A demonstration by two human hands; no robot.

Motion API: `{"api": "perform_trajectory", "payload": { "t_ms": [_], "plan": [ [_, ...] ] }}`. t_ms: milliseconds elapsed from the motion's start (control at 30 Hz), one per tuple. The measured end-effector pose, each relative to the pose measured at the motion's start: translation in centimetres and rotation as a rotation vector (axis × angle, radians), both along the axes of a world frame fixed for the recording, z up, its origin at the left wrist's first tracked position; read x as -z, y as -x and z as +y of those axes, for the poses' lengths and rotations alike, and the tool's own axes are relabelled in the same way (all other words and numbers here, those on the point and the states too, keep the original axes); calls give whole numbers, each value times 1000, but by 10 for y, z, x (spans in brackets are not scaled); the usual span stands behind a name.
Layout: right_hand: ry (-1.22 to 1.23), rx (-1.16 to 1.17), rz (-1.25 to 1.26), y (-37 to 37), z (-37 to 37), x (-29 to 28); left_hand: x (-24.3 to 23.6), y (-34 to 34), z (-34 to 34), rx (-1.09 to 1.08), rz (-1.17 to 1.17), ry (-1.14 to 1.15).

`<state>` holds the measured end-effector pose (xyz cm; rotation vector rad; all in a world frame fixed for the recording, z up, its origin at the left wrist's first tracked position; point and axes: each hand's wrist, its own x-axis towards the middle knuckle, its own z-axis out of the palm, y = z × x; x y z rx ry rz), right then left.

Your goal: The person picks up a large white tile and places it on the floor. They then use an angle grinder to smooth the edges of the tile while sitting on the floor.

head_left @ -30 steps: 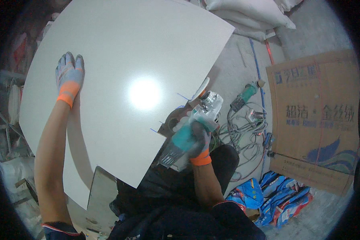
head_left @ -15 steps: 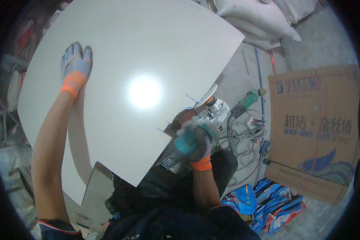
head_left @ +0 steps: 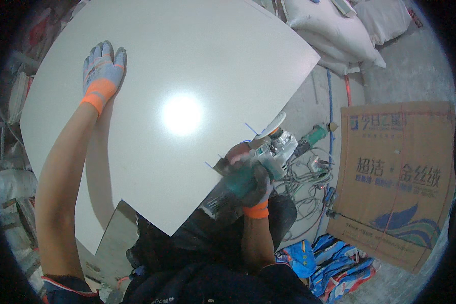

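Two hands at work: a person in grey gloves with orange cuffs bends over a large white tile (head_left: 187, 76) on a dusty work site.
Left hand (head_left: 102, 71): fingers spread and pressed flat on the tile's far-left part — holding nothing, only steadying the slab.
Right hand (head_left: 248, 182): closed around the green body of an angle grinder (head_left: 268, 152), whose disc end sits at the tile's right edge, beside short blue marks drawn on the glaze.
Tile: it lies tilted across the person's front, its near corner above dark trousers and a second slab (head_left: 111, 238) low left.
Surroundings: a tangle of cables (head_left: 309, 175) and another green power tool (head_left: 314, 136) lie just right of the grinder; a cardboard box (head_left: 400, 177) and white sacks (head_left: 329, 30) stand further off.
Risk: one palm alone may not stop the tile shifting — a slip could take the disc off the marks or chip the edge.
Risk: the cord could snag in the cables beside it, jerking the tool, likely toward the knee close below.
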<state>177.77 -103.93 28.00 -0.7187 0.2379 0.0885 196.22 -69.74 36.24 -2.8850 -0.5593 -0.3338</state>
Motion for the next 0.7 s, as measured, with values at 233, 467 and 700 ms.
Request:
{"api": "perform_trajectory", "payload": {
  "t_ms": [233,467,700],
  "plan": [
    [-22,30,-17,-5,-2,-12,5,-1,-1,-22,-26,-27],
    [148,32,46,-13,-8,-7,3,-1,-1,-24,-2,-40],
    [50,10,23,-24,-15,-13,8,-3,2,-33,-29,-70]
  ]
}}
